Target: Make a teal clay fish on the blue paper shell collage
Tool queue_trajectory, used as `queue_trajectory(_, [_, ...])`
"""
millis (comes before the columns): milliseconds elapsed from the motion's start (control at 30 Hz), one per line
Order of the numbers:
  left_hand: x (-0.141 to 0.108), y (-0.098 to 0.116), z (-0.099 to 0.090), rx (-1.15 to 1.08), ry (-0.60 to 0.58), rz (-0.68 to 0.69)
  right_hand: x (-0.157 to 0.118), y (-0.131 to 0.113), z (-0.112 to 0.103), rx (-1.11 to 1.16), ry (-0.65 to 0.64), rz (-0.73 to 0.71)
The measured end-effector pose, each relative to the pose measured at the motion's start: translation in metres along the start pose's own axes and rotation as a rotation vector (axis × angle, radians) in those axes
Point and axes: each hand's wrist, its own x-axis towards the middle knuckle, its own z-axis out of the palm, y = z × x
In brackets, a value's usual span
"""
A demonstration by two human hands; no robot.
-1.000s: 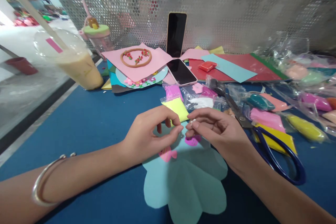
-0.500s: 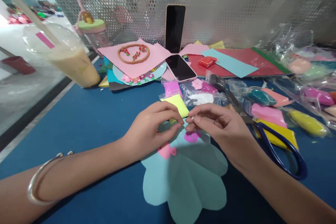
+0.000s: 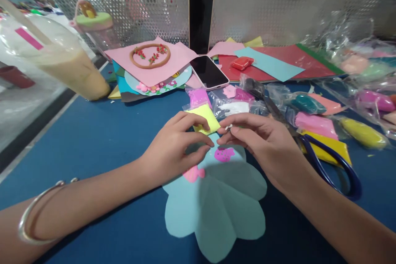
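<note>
My right hand [image 3: 262, 140] pinches a small bit of white clay [image 3: 229, 127] between thumb and fingers. Just to its left, my left hand [image 3: 182, 142] is curled, thumb and index tips pressed close together; anything between them is too small to make out. Below both hands lies a light blue scalloped paper [image 3: 216, 210] with fold lines. On its upper part are a purple clay fish [image 3: 224, 154] and a pink clay fish [image 3: 193, 173], the latter partly covered by my left hand. A yellow clay packet [image 3: 204, 117] sits just behind the fingers.
Scissors with blue handles [image 3: 337, 152] lie right, among bagged clay packets [image 3: 315, 123]. Behind are a flat phone [image 3: 208, 72], an upright phone [image 3: 200, 20] and pink paper with a brown clay ring [image 3: 150, 55]. A drink cup [image 3: 71, 68] stands left.
The hands have drawn slightly apart, and the white clay bit shows more clearly in my right hand. The purple fish is less covered. The whole view has shifted a little.
</note>
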Motion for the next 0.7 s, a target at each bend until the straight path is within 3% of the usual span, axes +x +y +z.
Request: queue_trajectory(700, [-0.0011, -0.002, 0.0014, 0.025, -0.036, 0.003, 0.0005, 0.0009, -0.0032, -0.031, 0.007, -0.032])
